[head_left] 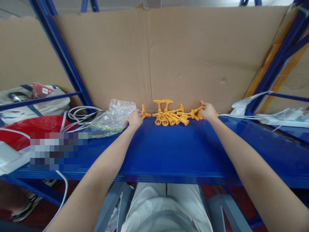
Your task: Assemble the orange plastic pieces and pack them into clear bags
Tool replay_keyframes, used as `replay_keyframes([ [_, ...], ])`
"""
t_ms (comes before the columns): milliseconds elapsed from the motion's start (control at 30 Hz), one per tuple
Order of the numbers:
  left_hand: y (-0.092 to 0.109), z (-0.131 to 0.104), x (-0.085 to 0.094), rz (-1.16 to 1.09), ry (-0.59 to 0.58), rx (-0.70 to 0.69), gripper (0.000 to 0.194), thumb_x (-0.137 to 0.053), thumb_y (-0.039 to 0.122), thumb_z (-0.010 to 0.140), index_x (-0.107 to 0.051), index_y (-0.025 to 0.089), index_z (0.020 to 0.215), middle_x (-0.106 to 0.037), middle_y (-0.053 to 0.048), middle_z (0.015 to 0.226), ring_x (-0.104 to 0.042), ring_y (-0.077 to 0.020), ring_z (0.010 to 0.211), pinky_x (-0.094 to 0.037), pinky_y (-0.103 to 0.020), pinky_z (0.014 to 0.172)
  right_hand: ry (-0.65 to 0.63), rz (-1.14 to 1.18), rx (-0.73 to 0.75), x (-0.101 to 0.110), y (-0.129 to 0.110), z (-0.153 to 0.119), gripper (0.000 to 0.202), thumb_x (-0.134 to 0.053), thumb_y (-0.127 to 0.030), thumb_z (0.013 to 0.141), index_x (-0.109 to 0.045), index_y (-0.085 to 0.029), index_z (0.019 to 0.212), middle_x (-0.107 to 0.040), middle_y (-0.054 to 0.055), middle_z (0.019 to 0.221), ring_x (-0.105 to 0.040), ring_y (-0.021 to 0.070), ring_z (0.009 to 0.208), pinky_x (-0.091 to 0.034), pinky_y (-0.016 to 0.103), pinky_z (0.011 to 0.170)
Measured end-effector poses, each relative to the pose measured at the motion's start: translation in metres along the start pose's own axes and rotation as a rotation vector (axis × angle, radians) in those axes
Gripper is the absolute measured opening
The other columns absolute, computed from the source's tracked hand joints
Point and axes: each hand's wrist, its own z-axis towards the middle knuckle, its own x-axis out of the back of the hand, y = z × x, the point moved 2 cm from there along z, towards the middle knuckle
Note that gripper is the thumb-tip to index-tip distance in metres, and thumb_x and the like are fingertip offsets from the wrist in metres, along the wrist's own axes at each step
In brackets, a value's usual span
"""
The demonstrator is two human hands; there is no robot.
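Yellow pieces [170, 116] lie in a jumbled heap at the back of the table [169, 148], so overlapped that their number is hard to make out; several show flared round ends facing forward, others T-shaped ends. The left hand [135, 119] is half curled at the heap's left side, with yellow showing on both sides of it, and its fingertips are hidden, so I cannot tell whether it grips anything. The right hand [208, 112] is bent narrow, its fingers against a yellow piece at the right end; whether they close on it I cannot tell. Just left of the left hand lies a crumpled clear bag [116, 112], and beyond it are loops of white cord and a red bag [45, 124], partly covered by a pixelated patch that masks whatever is there. A cloth bag [51, 104] at far left is cut off by the picture's edge. White plastic and a power strip [287, 118] lie at right. Cardboard [193, 58] backs the blue table, between blue metal posts [61, 48]; the floor below is dark red
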Motion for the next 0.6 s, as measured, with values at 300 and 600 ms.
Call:
replay_keyframes([
  [300,-0.015,0.012,-0.013,-0.27,-0.023,0.072,0.024,-0.055,0.009,0.079,-0.054,0.022,0.1,-0.071,-0.007,0.095,-0.069,-0.027,0.097,-0.049,-0.033,0.075,-0.066,-0.163,0.209,-0.015,0.003,-0.002,0.047,-0.047,-0.017,0.084,-0.063,-0.019,0.128,-0.058,0.016,0.138,-0.051,0.0323,0.129,-0.038,0.054,0.105],
  [600,-0.011,0.014,-0.008,-0.36,0.088,-0.004,0.023,-0.052,0.006,0.07,-0.055,0.022,0.086,-0.068,-0.003,0.08,-0.068,-0.021,0.082,-0.052,-0.032,0.075,-0.218,-0.246,0.108,-0.024,0.011,0.003,0.047,-0.051,-0.018,0.081,-0.063,-0.016,0.126,-0.057,0.019,0.137,-0.051,0.0336,0.126,-0.04,0.05,0.099],
])
